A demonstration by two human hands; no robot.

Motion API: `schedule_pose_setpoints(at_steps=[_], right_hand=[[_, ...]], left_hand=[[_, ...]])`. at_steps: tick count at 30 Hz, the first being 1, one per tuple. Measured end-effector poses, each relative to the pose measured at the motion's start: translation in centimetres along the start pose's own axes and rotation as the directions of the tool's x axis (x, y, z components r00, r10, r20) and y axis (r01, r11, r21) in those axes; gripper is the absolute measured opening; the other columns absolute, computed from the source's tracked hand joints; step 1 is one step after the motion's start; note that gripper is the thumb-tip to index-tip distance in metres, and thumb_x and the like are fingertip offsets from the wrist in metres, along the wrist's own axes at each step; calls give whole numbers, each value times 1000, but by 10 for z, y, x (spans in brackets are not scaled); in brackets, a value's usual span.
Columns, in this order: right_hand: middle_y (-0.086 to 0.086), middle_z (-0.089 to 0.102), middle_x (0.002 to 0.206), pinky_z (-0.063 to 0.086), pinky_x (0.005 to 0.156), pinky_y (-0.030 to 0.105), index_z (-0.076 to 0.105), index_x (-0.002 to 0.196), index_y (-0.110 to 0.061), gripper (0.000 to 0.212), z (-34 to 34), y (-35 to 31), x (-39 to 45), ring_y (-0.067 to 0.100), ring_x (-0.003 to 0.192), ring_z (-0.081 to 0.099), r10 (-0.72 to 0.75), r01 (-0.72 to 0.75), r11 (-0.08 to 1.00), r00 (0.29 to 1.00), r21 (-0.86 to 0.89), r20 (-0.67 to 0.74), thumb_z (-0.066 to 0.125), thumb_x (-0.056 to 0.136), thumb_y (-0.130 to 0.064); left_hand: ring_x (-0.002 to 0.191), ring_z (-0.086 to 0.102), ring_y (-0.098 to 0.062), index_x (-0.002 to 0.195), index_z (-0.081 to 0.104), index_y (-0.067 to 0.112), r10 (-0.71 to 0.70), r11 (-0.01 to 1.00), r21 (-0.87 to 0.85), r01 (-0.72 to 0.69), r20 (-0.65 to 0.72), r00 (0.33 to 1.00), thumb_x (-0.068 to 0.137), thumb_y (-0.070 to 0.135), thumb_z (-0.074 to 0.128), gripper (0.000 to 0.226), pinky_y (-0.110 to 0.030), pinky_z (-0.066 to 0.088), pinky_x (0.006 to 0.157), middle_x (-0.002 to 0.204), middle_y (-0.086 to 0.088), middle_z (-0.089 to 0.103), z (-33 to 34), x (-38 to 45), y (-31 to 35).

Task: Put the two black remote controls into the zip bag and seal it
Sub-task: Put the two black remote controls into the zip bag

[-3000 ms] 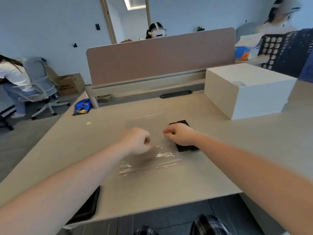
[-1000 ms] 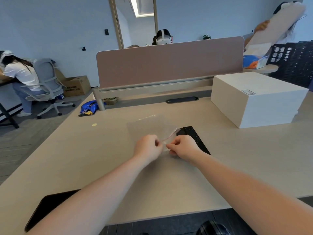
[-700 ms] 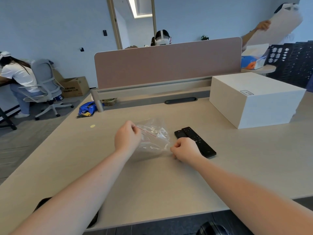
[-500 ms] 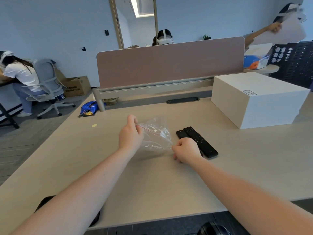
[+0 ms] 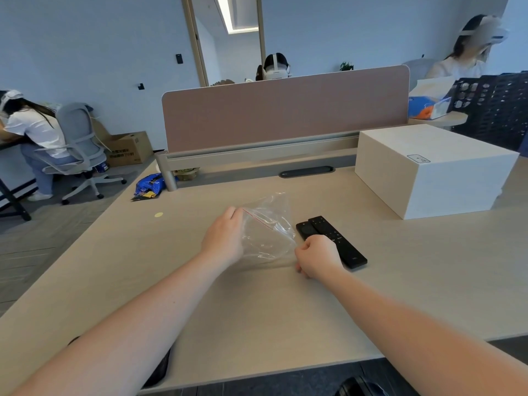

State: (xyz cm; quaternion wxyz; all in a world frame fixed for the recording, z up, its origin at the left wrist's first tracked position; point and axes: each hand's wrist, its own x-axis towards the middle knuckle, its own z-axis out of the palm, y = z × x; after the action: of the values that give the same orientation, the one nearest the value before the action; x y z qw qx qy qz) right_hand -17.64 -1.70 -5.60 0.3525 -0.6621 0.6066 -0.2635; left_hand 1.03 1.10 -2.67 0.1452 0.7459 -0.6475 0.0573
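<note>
A clear zip bag with a red seal strip is held up off the beige desk between both hands. My left hand pinches its upper left corner at the seal. My right hand is closed on the bag's lower right edge, and it rests over the near end of the shorter black remote. Two black remote controls lie side by side just right of the bag: a longer one and the shorter one, partly hidden by my right hand. The bag holds nothing.
A white box stands at the back right. A pink divider panel runs along the desk's far edge. A blue snack packet lies at the back left, and a dark flat object sits at the near edge under my left forearm.
The hands were pinched together at the bag's edge; they have drawn apart, the left going up and left, lifting the bag off the desk. The remotes have not moved.
</note>
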Motion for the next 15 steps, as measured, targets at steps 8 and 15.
schedule_pose_setpoints(at_steps=[8,15], right_hand=[[5,58,105,39,63,31,57,104,-14,26,-16,8,-11,27,98,57,-268,151,811,955,-566,-130,46,94,-35],[10,61,112,40,67,33,50,115,-15,24,-19,17,-15,31,104,59,-190,121,711,982,-693,-24,48,93,-25]], left_hand=[[111,52,-31,134,41,18,150,983,-110,-146,32,988,78,2,50,59,-37,48,85,121,-8,54,-5,-9,3],[86,62,-29,115,49,19,79,946,-315,-83,-26,997,86,9,59,33,-37,51,76,91,-5,70,-4,-17,13]])
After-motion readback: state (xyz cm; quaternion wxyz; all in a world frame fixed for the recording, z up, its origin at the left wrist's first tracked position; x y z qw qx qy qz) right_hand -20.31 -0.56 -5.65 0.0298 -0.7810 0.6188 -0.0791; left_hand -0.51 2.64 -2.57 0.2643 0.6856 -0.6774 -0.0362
